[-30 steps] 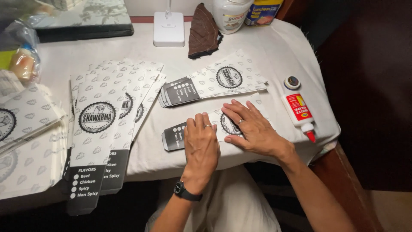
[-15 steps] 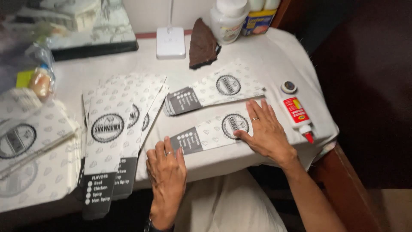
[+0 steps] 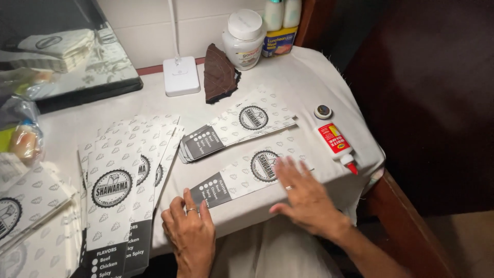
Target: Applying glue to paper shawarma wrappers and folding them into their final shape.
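Paper sleeve (image 3: 247,177): flat on table (image 3: 309,87), near front edge. 
Right hand (image 3: 303,193): open, pressed flat on printed end. 
Left hand (image 3: 191,231): open, fingertips at dark end; nothing gripped. 
Risk: sleeve likely skewed or creased if pressed unevenly; glue tube (image 3: 337,144) close by, could be knocked off edge.

White leaf-patterned paper sleeve (image 3: 247,175) with a dark grey end; red-labelled white glue bottle (image 3: 335,141)
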